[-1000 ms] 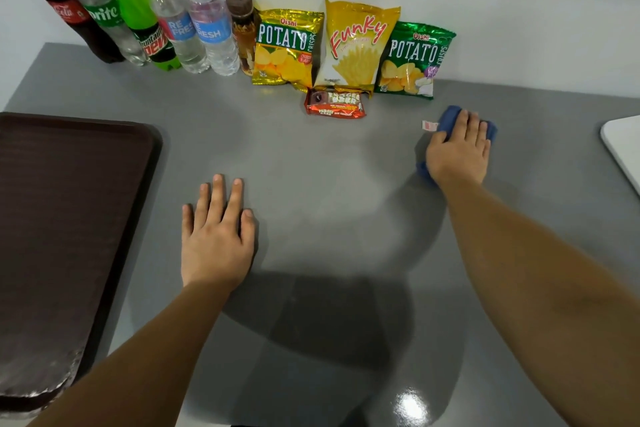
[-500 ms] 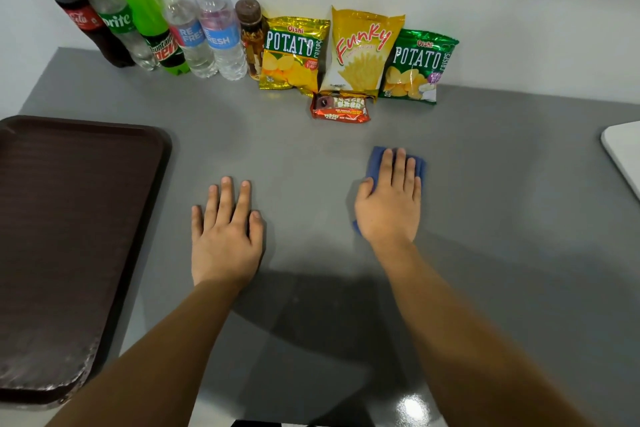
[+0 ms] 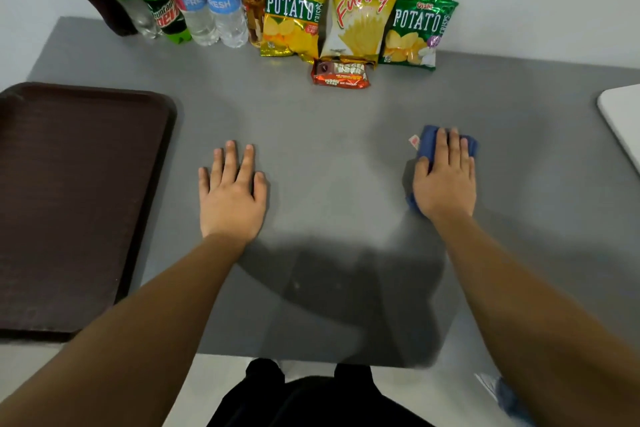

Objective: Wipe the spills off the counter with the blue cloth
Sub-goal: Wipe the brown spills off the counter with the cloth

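Note:
The blue cloth (image 3: 428, 144) lies on the grey counter (image 3: 329, 135), right of centre, with a small white tag sticking out at its left. My right hand (image 3: 445, 178) presses flat on top of it, fingers spread, covering most of the cloth. My left hand (image 3: 231, 192) rests palm down on the bare counter, left of centre, holding nothing. No spill shows clearly on the counter surface.
A dark brown tray (image 3: 76, 198) fills the left side. Several drink bottles (image 3: 180, 0) and three chip bags (image 3: 360, 17) line the back wall, with a chocolate snack bar (image 3: 341, 74) in front. A white board's corner (image 3: 623, 118) shows at the right edge.
My right hand has slid the cloth back to the right after sweeping left toward the centre half a second ago. My left hand stays planted in place.

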Action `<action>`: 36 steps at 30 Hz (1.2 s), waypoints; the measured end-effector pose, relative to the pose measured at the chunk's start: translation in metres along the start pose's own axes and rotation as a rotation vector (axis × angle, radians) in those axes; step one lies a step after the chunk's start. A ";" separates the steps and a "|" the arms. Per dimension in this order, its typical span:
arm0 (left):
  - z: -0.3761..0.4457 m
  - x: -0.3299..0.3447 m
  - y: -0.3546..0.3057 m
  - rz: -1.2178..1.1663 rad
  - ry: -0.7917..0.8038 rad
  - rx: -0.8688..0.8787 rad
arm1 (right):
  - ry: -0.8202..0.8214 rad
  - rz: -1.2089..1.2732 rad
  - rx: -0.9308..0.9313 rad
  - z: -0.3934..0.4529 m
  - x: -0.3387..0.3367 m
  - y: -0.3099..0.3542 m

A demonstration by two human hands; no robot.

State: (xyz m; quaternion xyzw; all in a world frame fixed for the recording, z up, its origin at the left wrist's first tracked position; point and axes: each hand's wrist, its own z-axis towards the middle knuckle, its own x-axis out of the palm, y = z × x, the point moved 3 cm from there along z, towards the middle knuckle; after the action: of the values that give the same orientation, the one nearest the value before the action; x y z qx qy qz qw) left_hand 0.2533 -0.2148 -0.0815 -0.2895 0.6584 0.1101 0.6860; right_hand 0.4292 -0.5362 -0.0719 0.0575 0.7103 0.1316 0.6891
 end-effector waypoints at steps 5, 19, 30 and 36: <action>-0.001 -0.002 -0.002 -0.007 0.021 0.001 | -0.058 -0.018 0.000 -0.099 0.003 0.017; 0.003 -0.027 0.004 -0.177 0.006 0.038 | 0.087 -0.008 -0.258 -0.102 0.018 0.072; -0.053 -0.086 0.042 -0.161 -0.032 -0.047 | 0.079 -0.059 -0.283 -0.186 0.015 0.046; -0.086 -0.093 0.070 -0.264 -0.061 -0.122 | 0.105 -0.029 -0.446 -0.216 0.036 0.121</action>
State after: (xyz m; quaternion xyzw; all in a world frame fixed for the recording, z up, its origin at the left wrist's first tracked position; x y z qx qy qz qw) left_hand 0.1340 -0.1835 -0.0064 -0.4112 0.5855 0.0676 0.6953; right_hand 0.2013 -0.4342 -0.0712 -0.1135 0.6992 0.2783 0.6487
